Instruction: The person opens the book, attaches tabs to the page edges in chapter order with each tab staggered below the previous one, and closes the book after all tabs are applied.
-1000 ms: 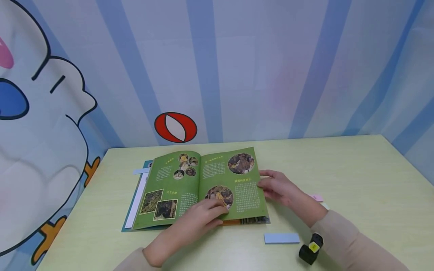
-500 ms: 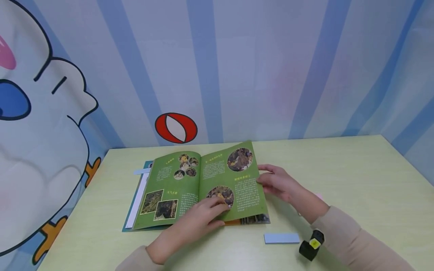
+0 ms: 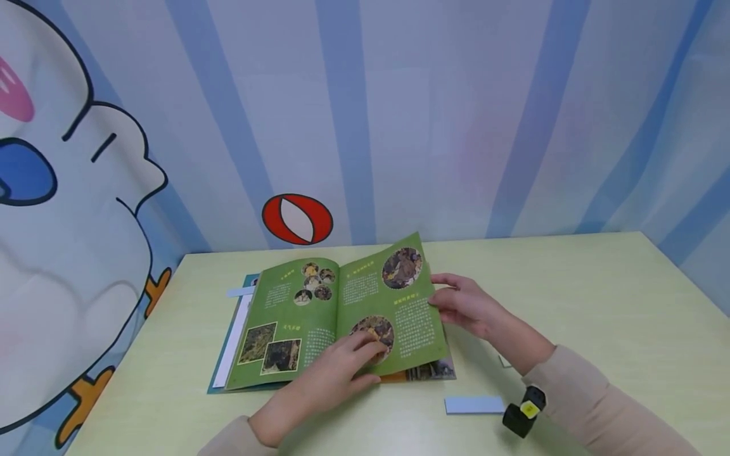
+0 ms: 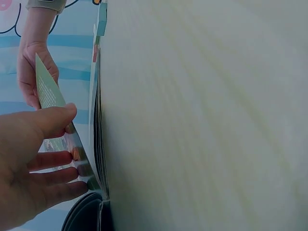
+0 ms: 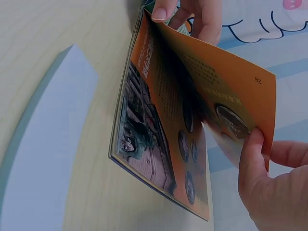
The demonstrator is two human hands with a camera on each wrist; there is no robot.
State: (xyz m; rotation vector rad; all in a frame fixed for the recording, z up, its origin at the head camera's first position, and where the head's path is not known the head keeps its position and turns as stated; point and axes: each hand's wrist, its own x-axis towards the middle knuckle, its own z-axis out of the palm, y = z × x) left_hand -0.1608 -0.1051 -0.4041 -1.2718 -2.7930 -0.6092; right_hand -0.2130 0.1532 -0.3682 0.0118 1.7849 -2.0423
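Note:
An open book [image 3: 296, 278] with green pages and round photos lies on the table in the head view. My right hand [image 3: 467, 307] pinches the outer edge of the right-hand page [image 3: 419, 326], which is raised; the right wrist view shows its orange underside [image 5: 260, 101]. In that view the thumb [image 5: 252, 149] presses the orange side. My left hand [image 3: 342, 361] rests on the lower part of the same page with fingers extended. Its thumb [image 4: 65, 113] lies at the page's bottom edge in the left wrist view. Under the lifted page, an orange page [image 5: 168, 115] with photos shows.
A light blue flat strip [image 3: 473, 405] lies on the table in front of the book, beside a black wrist camera [image 3: 521, 411] on the right sleeve. A blue tab [image 3: 241, 291] sticks out at the book's left. Striped cloth [image 3: 399, 126] forms the wall behind the table.
The right-hand page has risen, its top corner swinging up and slightly left. My right hand has moved up and a little left with it. The left hand stays on the page.

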